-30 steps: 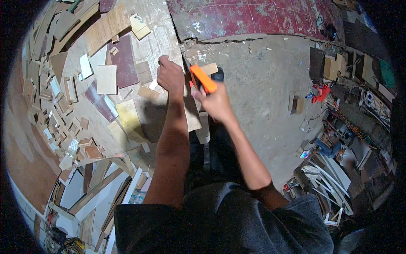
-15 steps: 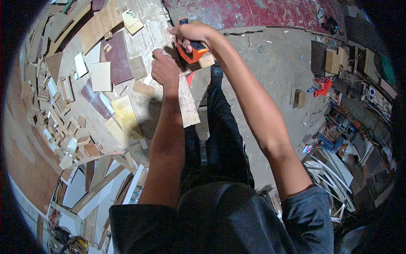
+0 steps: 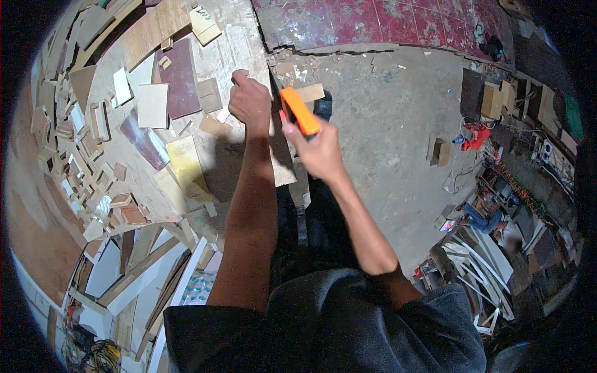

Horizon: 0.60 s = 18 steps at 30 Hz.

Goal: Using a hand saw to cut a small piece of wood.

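My right hand (image 3: 317, 146) is closed around the orange handle of a handsaw (image 3: 300, 110), to the right of my left hand. Its dark blade runs up and left from the handle, close to the worktable's edge; motion blurs the saw. My left hand (image 3: 250, 102) is closed like a fist low over the pale worktable (image 3: 233, 37), beside that edge. Whatever is under its curled fingers is hidden. A pale wooden board (image 3: 284, 173) shows beneath my left forearm, its near end jutting toward my legs. Just past the saw lies a small light wood block (image 3: 310, 93).
Flat offcuts, among them a maroon panel (image 3: 181, 81) and a yellowish sheet (image 3: 188, 168), cover the table's left. Many small wood pieces (image 3: 81, 165) lie farther left. Long boards (image 3: 140, 280) lean at lower left. A red object with cables (image 3: 476, 137) sits on the floor at right.
My right hand has drawn the handsaw toward my body, its elbow bending back. My left hand stays on nearly the same spot. The view has shifted slightly.
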Each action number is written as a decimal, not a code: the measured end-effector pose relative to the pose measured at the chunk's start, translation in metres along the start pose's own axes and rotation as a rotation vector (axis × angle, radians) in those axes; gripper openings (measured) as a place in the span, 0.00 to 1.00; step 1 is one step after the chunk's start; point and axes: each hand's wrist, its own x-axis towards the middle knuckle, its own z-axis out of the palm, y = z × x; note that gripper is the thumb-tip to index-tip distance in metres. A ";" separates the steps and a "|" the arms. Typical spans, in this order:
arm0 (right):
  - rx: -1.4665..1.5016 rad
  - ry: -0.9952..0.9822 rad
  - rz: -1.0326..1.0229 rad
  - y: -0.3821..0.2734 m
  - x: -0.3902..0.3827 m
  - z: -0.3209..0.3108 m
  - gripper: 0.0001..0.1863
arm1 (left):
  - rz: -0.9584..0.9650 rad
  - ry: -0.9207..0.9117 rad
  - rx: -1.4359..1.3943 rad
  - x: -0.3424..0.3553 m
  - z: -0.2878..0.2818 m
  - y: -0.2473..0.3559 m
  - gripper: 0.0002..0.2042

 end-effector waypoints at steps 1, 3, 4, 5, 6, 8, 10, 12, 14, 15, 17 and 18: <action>-0.043 -0.032 0.060 0.002 -0.013 -0.002 0.14 | -0.004 -0.004 0.011 0.001 -0.002 0.000 0.08; -0.031 0.042 -0.056 0.031 -0.034 0.006 0.13 | 0.000 0.011 0.004 0.002 0.000 -0.004 0.08; -0.103 0.088 -0.121 0.036 -0.042 0.008 0.13 | 0.005 0.016 -0.007 0.002 0.002 -0.005 0.08; -0.140 0.091 -0.148 0.041 -0.051 0.012 0.12 | 0.002 0.018 -0.001 0.001 0.000 -0.008 0.08; -0.184 0.100 -0.176 0.045 -0.056 0.014 0.12 | -0.020 -0.002 0.018 0.002 0.000 -0.006 0.09; -0.169 0.149 -0.180 0.050 -0.061 0.018 0.13 | -0.038 -0.025 0.035 0.002 0.000 -0.001 0.09; -0.153 0.215 -0.138 0.052 -0.065 0.018 0.13 | 0.005 0.002 -0.003 0.000 0.001 0.005 0.09; -0.363 0.184 -0.385 0.049 -0.076 0.014 0.11 | -0.001 0.007 0.021 0.002 0.004 0.005 0.09; -0.298 0.287 -0.541 0.034 -0.085 0.007 0.11 | 0.002 0.023 0.070 0.002 0.005 0.000 0.08; -0.349 0.291 -0.596 0.025 -0.082 -0.004 0.13 | -0.012 0.058 0.039 0.002 0.005 -0.003 0.09; -0.494 0.346 -0.527 0.015 -0.069 -0.029 0.12 | -0.018 0.056 0.046 0.001 0.003 -0.008 0.09; -0.670 0.384 -0.480 0.015 -0.058 -0.038 0.13 | -0.017 0.053 0.051 0.002 0.003 -0.007 0.08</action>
